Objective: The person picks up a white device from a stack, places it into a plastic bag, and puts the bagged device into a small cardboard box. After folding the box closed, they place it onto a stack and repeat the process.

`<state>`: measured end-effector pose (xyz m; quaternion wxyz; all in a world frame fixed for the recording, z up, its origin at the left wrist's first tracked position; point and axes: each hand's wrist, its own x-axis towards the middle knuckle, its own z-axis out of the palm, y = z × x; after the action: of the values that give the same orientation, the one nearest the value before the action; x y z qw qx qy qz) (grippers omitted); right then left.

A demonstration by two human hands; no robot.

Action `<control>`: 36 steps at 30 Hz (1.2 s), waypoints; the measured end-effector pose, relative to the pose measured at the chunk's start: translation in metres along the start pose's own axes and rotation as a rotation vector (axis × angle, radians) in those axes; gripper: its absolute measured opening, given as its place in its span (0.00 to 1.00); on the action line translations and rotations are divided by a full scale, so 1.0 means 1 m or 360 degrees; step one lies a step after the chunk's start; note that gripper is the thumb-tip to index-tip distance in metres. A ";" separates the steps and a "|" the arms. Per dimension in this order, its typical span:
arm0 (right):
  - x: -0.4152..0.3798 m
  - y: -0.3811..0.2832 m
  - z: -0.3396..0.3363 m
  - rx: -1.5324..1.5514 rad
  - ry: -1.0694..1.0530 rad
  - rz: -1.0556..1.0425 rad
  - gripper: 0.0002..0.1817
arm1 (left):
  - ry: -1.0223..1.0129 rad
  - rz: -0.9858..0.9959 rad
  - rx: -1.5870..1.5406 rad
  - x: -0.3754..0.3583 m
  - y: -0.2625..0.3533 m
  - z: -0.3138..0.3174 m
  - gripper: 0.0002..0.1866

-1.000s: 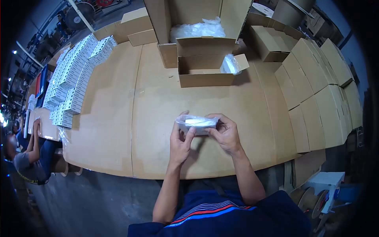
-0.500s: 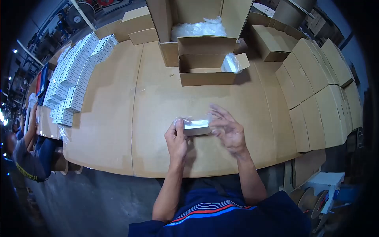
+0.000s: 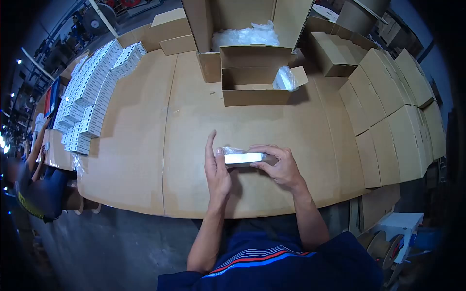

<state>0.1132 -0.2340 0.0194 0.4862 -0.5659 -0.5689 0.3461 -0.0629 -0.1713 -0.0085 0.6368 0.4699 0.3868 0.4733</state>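
Note:
A small white box in clear plastic wrap is held level just above the cardboard-covered table, in front of my body. My right hand pinches its right end, fingers over the top and thumb on the near side. At the left end, my left hand has its fingers stretched upward and its thumb against the wrapped box. Loose clear film bunches along the far side. Beyond my hands stands an open cardboard carton with one wrapped white box at its right end.
A large open carton behind holds clear plastic bags. White boxes are stacked at the left, and brown cartons at the right. Another person sits at the far left. Wire spools stand below right.
My right hand has come in from the right and taken the box's right end. My left fingers have straightened upward. The box has tilted, showing more of its bright white side.

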 end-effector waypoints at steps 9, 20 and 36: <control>0.003 0.005 -0.010 -0.0305 0.0077 -0.0301 0.17 | -0.0556 0.0126 0.0406 0.003 0.015 -0.025 0.17; 0.020 -0.022 -0.047 -0.0855 -0.0383 -0.0627 0.13 | -0.0707 0.0245 0.0541 0.021 0.016 -0.012 0.16; 0.121 0.009 -0.083 -0.1011 0.1090 -0.0576 0.13 | -0.0324 0.0752 0.1561 0.129 0.013 0.010 0.40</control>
<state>0.2082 -0.1271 0.0543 0.5008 -0.6593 -0.5431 -0.1398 -0.0245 -0.0478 0.0001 0.2540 0.8288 0.3823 0.3200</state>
